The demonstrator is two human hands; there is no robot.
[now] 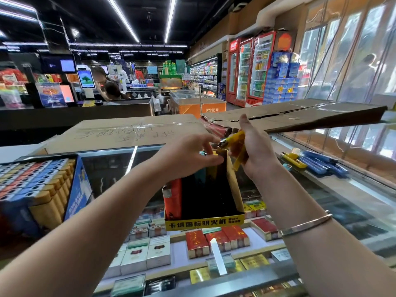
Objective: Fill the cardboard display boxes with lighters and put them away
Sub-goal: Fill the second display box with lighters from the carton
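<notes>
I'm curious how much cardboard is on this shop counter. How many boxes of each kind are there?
Lighter display boxes: 2 (full blue box, partly filled yellow-fronted box)
Large brown cartons: 2 (taped carton, torn carton)
Total: 4

Left hand (pixel 188 156) hides the display box's (pixel 232 183) far lighters.
</notes>
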